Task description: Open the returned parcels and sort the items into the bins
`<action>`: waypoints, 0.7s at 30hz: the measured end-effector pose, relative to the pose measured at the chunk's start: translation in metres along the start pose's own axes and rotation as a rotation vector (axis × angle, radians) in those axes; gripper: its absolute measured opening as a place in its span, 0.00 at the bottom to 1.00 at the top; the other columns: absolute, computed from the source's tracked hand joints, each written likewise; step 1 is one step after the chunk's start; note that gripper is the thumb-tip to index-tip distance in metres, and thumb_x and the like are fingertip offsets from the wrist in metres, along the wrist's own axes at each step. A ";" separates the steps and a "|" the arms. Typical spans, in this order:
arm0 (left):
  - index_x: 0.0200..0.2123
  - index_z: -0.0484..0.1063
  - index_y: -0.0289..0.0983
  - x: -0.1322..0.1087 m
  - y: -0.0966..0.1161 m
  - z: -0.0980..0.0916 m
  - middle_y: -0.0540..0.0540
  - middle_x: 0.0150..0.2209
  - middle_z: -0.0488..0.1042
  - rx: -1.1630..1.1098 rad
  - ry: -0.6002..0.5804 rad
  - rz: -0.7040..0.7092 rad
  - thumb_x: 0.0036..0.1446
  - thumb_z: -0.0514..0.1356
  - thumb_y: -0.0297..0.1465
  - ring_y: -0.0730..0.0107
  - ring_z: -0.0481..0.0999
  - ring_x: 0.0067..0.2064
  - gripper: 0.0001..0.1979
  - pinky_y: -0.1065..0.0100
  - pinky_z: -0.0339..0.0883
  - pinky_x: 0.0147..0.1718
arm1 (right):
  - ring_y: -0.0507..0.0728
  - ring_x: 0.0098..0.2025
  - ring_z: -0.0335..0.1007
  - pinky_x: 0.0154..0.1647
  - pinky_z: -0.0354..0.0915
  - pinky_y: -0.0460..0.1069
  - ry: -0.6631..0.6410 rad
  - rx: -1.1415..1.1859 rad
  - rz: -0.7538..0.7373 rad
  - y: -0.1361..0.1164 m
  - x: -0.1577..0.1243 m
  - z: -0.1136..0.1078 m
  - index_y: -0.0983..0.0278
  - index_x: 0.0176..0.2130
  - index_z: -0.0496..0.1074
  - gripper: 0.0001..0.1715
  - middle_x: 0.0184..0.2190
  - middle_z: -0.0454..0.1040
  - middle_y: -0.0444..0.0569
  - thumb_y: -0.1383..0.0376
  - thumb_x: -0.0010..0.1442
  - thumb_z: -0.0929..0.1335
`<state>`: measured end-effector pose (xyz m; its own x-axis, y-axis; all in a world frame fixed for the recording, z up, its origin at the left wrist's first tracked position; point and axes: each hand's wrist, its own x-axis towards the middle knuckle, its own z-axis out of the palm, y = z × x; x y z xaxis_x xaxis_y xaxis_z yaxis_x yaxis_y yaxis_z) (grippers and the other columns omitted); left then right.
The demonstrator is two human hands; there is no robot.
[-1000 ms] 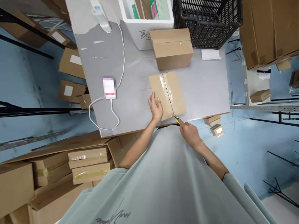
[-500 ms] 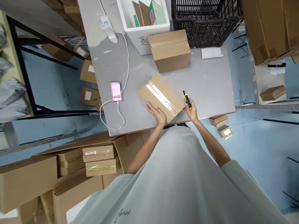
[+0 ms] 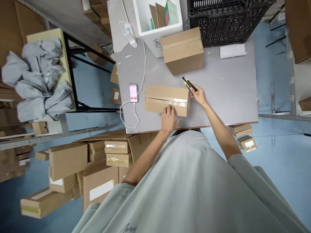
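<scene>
A flat cardboard box [image 3: 166,98] sealed with clear tape lies crosswise on the grey table [image 3: 223,87], close to its front edge. My left hand [image 3: 169,119] rests with fingers spread flat on the box's near side. My right hand [image 3: 198,94] is closed round a yellow and black utility knife [image 3: 189,85] at the box's right end, the blade pointing up and to the left, near the box's top right corner.
A taller sealed carton [image 3: 183,50] stands behind, with a white foam bin [image 3: 155,24] and a black crate [image 3: 223,19] at the back. A phone [image 3: 133,92] on a white cable lies left of the box. Cartons [image 3: 97,161] are stacked on the floor to the left.
The box has been turned from lengthwise to crosswise. My right hand moved the knife from the box's near end, up round to its right end. My left hand shifted to the near side.
</scene>
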<state>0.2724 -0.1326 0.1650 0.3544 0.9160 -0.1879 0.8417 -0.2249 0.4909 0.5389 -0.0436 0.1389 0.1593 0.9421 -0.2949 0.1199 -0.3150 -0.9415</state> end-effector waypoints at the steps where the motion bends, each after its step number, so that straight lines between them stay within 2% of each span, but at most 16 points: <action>1: 0.79 0.67 0.30 0.009 -0.003 -0.009 0.19 0.81 0.60 0.003 -0.015 0.031 0.68 0.67 0.58 0.21 0.56 0.83 0.49 0.29 0.50 0.80 | 0.57 0.37 0.84 0.39 0.81 0.50 0.004 0.079 0.032 0.003 -0.007 -0.003 0.65 0.70 0.76 0.46 0.42 0.85 0.51 0.35 0.72 0.72; 5: 0.81 0.65 0.38 0.049 -0.015 -0.034 0.29 0.85 0.55 0.016 -0.111 0.250 0.62 0.71 0.61 0.30 0.48 0.87 0.54 0.34 0.41 0.84 | 0.51 0.26 0.77 0.26 0.73 0.46 0.077 0.234 0.119 0.019 -0.064 -0.016 0.64 0.71 0.75 0.51 0.40 0.84 0.48 0.32 0.68 0.72; 8: 0.82 0.64 0.38 0.071 -0.020 -0.034 0.30 0.85 0.56 0.034 -0.174 0.345 0.62 0.67 0.68 0.34 0.50 0.87 0.57 0.38 0.39 0.85 | 0.49 0.22 0.70 0.22 0.68 0.45 0.091 0.234 0.198 0.028 -0.109 -0.016 0.66 0.70 0.76 0.54 0.38 0.84 0.47 0.30 0.66 0.72; 10: 0.82 0.64 0.36 0.080 -0.021 -0.029 0.28 0.84 0.57 0.047 -0.172 0.356 0.63 0.64 0.70 0.35 0.53 0.86 0.58 0.39 0.41 0.85 | 0.49 0.22 0.69 0.22 0.67 0.45 0.086 0.234 0.228 0.031 -0.128 -0.012 0.67 0.70 0.76 0.56 0.37 0.85 0.47 0.30 0.65 0.71; 13: 0.82 0.64 0.37 0.083 -0.023 -0.019 0.27 0.84 0.58 0.035 -0.134 0.347 0.62 0.64 0.71 0.33 0.54 0.85 0.59 0.38 0.44 0.84 | 0.49 0.22 0.69 0.22 0.67 0.45 0.102 0.251 0.235 0.031 -0.134 -0.007 0.66 0.72 0.76 0.55 0.38 0.86 0.48 0.31 0.66 0.71; 21: 0.79 0.69 0.37 0.077 -0.018 -0.016 0.27 0.83 0.58 -0.048 -0.107 0.283 0.58 0.64 0.73 0.31 0.54 0.85 0.60 0.37 0.43 0.84 | 0.48 0.23 0.70 0.23 0.69 0.45 0.127 0.259 0.215 0.030 -0.103 -0.005 0.64 0.74 0.74 0.51 0.42 0.87 0.50 0.34 0.70 0.71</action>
<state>0.2779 -0.0530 0.1551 0.6153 0.7782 -0.1255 0.6840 -0.4480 0.5757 0.5308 -0.1506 0.1419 0.2764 0.8305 -0.4836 -0.1797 -0.4497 -0.8749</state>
